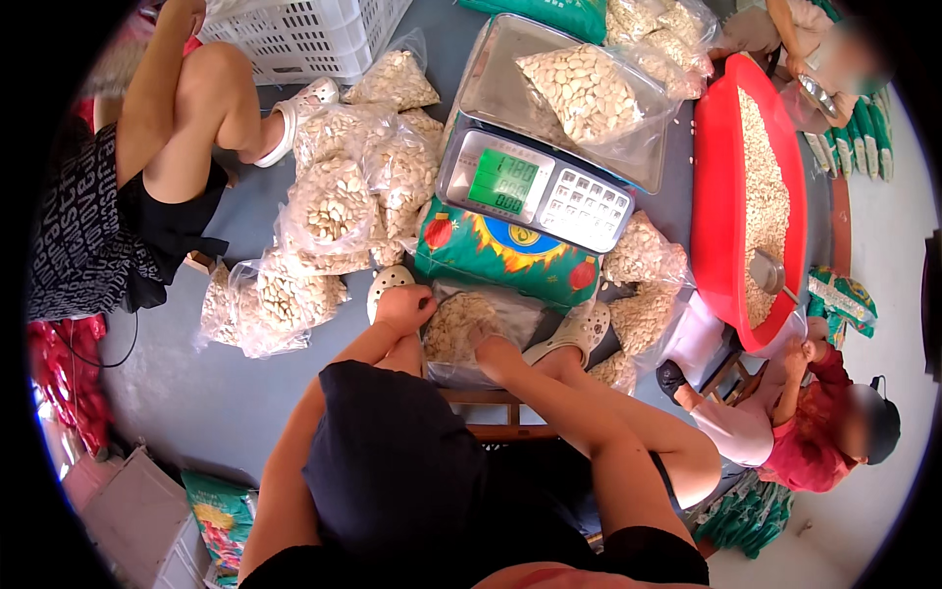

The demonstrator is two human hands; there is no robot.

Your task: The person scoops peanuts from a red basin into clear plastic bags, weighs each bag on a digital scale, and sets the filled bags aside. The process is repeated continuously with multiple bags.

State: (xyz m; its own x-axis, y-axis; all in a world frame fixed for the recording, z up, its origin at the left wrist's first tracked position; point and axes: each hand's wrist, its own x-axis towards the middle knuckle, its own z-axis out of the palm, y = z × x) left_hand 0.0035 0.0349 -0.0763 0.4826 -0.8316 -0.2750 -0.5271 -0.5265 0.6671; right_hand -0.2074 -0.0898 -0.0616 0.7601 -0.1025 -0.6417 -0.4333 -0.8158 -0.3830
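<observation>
My left hand [405,309] is curled beside the white clog on my left foot, at the left edge of an open clear plastic bag [526,313] of pale pumpkin seeds. Whether its fingers grip the bag's rim is unclear. Blurred, my right hand [487,337] reaches into that bag, its fingertips down at the seeds [458,322]. The bag lies on the floor between my feet. Just beyond stands an electronic scale [544,184] with a lit green display, on a printed green sack [508,250]. A filled bag of seeds [585,96] rests on its metal pan [508,55].
Filled seed bags [335,199] pile up at left; more bags [644,287] lie right of the scale. A red tub [710,221] holds loose seeds and a metal scoop [767,272]. A white crate [302,37] stands behind. People sit at left and right.
</observation>
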